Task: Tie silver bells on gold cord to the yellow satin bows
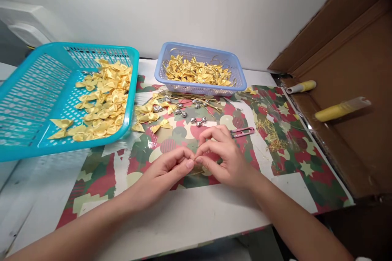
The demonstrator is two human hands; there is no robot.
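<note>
My left hand (171, 171) and my right hand (222, 157) meet over the patterned sheet, fingertips touching. Each thumb and forefinger are pinched together. A thin gold wire (197, 172) shows just below the fingertips; whether it runs into either pinch is too small to tell. Pink-handled snips (243, 132) lie just beyond my right hand. Past my fingers are silver bells (199, 123), loose gold wires (190, 97) and a few yellow bows (162, 125).
A turquoise basket (132, 89) of yellow bows stands at the left. Behind the bells is a blue basket (200, 88) with bows and wires. Thread scraps (272, 136) lie at the right, near a cardboard wall (346, 69) with two yellow spools (337, 110).
</note>
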